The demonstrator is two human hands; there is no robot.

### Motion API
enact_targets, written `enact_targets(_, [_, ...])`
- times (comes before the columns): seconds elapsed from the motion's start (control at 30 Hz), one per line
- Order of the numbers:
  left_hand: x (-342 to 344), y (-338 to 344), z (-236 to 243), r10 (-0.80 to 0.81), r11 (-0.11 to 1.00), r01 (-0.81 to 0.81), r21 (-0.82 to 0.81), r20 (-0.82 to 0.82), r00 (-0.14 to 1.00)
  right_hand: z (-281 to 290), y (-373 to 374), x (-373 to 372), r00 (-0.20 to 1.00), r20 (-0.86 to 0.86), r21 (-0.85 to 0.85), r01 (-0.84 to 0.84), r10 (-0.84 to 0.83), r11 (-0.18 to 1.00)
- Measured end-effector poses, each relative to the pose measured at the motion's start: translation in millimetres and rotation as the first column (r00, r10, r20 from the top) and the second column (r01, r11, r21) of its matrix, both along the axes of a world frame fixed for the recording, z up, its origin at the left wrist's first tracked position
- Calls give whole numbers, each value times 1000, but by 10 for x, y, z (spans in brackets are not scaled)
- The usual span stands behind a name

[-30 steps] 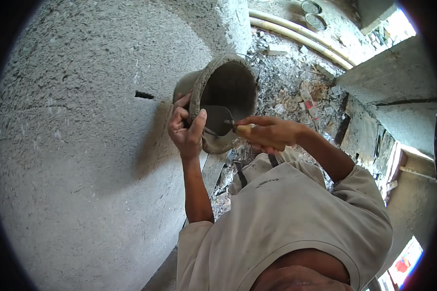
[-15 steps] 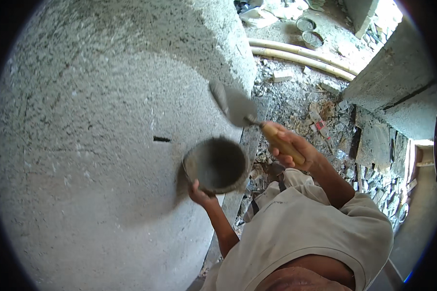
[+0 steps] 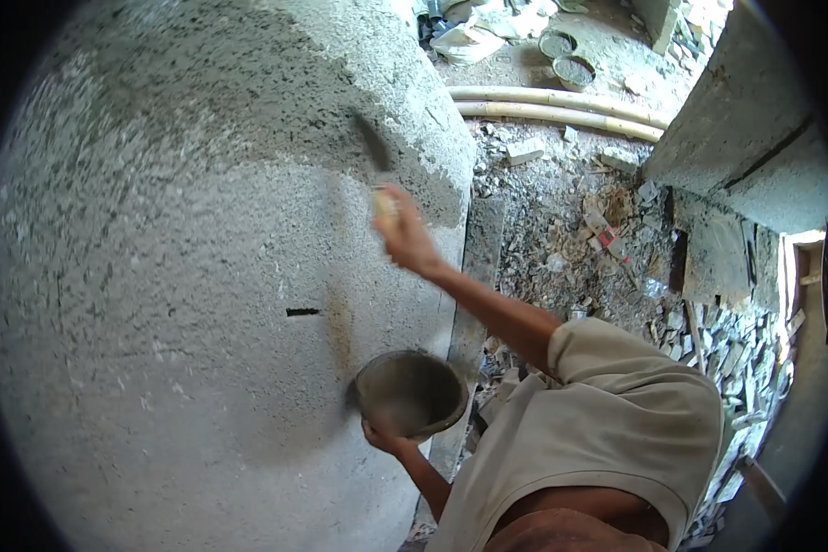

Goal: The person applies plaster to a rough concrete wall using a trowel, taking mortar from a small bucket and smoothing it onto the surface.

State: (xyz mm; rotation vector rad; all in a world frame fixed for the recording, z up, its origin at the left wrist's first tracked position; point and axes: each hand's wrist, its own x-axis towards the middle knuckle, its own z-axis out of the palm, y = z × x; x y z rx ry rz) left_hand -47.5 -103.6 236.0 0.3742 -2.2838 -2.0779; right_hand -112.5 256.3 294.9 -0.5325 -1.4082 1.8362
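Work looks partway, judging by the wall (image 3: 202, 396): below and left of the right grip (image 3: 405, 235), surface is mostly pale and fairly even; above and left of it, darker, rough, pitted. That upper band reads as the part left to do, though whether the paler area counts as finished, can't tell. Narrow slot (image 3: 302, 313) in the wall, below and left of the right grip, is unfilled. No clear end point shows.

Right grip: closed round the trowel's handle (image 3: 385, 210), no visible gap, some motion blur. Trowel (image 3: 372, 144) sits just beyond that grip, blade up and slightly left, seen nearly edge-on in front of the dark band. Blade touching wall or just off it: can't tell. Any load on it: can't tell either.

Left grip (image 3: 389, 440): partly curled, holding the bucket (image 3: 449, 419) at its lower left side; far fingers hidden. Bucket is directly above and right of that grip, mouth toward camera, close by the wall, well below the right grip. Inside is dark grey; contents unclear.

Right of both grips: rubble (image 3: 561, 216) on the floor. Farther up and right of the right grip: two poles (image 3: 561, 102), then two bowls (image 3: 575, 72) beyond.
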Motion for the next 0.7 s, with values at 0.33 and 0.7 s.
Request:
enact_targets(0.33, [38, 917, -360, -320, 947, 304, 103, 327, 889, -100, 464, 1158, 992, 57, 334, -128, 115, 934])
enact_targets(0.7, [-192, 2536, -752, -640, 763, 442, 471, 645, 418, -3880, -1380, 6466, 337, 938, -124, 546, -82, 828])
